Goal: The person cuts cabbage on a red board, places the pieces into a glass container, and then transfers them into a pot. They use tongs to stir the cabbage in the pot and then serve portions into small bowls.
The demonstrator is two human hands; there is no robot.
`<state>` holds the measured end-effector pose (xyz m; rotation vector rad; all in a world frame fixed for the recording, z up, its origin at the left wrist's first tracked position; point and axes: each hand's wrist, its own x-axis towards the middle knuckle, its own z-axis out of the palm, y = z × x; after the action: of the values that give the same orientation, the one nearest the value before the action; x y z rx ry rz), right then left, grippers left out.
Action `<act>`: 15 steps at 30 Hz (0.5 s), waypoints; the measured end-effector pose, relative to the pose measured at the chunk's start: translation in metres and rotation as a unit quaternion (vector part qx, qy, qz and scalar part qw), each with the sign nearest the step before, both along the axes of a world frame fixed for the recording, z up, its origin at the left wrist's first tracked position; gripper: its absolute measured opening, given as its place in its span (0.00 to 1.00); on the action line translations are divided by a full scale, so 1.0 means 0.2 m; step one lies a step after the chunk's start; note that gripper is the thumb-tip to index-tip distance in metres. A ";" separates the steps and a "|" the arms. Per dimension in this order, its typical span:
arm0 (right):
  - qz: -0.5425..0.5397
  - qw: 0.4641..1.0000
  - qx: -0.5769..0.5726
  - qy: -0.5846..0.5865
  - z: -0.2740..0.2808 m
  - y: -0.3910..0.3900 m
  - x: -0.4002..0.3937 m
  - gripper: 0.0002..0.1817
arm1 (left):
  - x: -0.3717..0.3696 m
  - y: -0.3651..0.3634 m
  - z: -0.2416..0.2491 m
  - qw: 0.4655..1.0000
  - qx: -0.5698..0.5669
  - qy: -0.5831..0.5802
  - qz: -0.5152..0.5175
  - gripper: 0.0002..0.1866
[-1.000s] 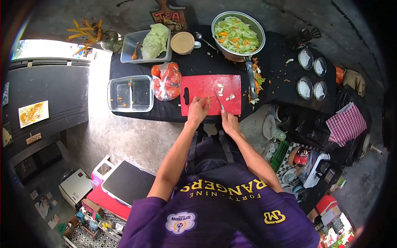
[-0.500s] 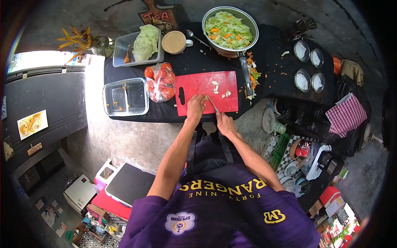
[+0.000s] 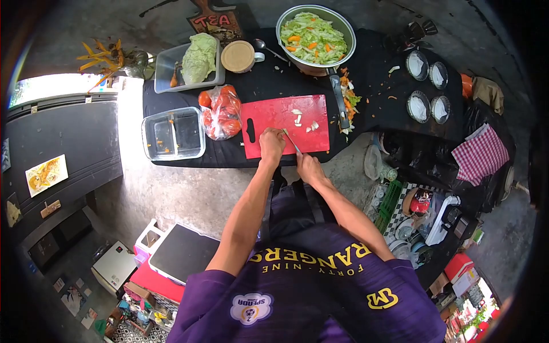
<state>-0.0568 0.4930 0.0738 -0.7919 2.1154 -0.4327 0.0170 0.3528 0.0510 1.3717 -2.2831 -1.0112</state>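
A red cutting board (image 3: pixel 274 110) lies near the front edge of the black-covered table. My left hand (image 3: pixel 272 144) is closed at its lower middle, pinching a small pale vegetable piece (image 3: pixel 285 132); its exact kind is too small to make out. My right hand (image 3: pixel 310 168) grips a knife (image 3: pixel 293 144), whose blade angles up and left with its tip at that piece. Beyond the blade, white cut strips (image 3: pixel 297 118) and smaller white chunks (image 3: pixel 312 126) rest on the board.
A pot (image 3: pixel 352 43) of chopped cabbage and carrot stands behind, its handle (image 3: pixel 339 103) reaching beside the board near vegetable scraps (image 3: pixel 350 100). Leftward are bagged tomatoes (image 3: pixel 223 111), a divided glass container (image 3: pixel 145 137), a tub (image 3: pixel 162 74) with cabbage (image 3: pixel 200 57), and a lidded mug (image 3: pixel 238 56).
The view has shifted slightly. Both hands stay at the board, with the knife tip close to the pale piece. The cut white pieces lie as before.
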 end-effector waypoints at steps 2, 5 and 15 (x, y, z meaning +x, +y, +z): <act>0.007 1.000 0.009 -0.002 0.01 0.11 -0.02 0.27 | 0.00 0.00 -0.02 1.000 0.005 0.000 0.013 0.07; 0.010 1.000 0.016 -0.001 0.01 0.22 -0.06 0.27 | 0.01 0.00 -0.07 0.993 0.083 0.051 0.074 0.07; -0.033 0.999 -0.026 -0.014 0.10 0.03 -0.14 0.27 | 0.07 0.01 -0.03 0.994 -0.004 0.106 0.007 0.11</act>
<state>-0.0843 0.4991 0.0938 -0.7421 2.1171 -0.5332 0.0317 0.3541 0.0452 1.2122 -2.1160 -1.0867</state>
